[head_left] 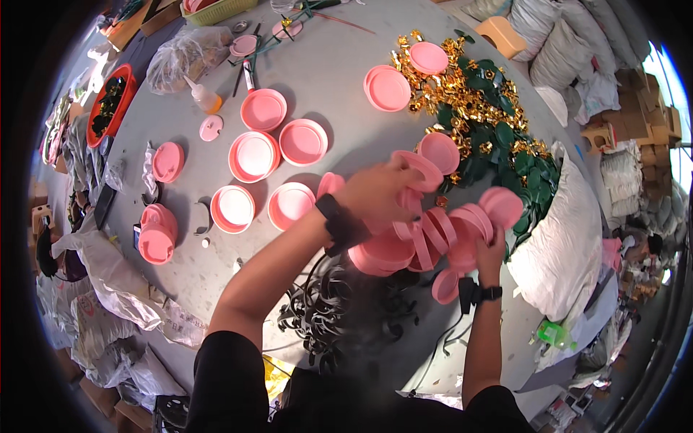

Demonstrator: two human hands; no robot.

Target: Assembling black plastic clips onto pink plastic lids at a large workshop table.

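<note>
- Left hand [379,193] and right hand [489,249] each grasp an end of a loose row of pink lids [426,238], held above the table [339,79].
- With support only at the 2 ends, the middle lids could slide out and scatter.

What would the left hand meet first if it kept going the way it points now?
Probably the round pink plastic lid lying just beyond the left hand, at the edge of the pile of green leaves and gold pieces; depth is unclear from this one view.
</note>
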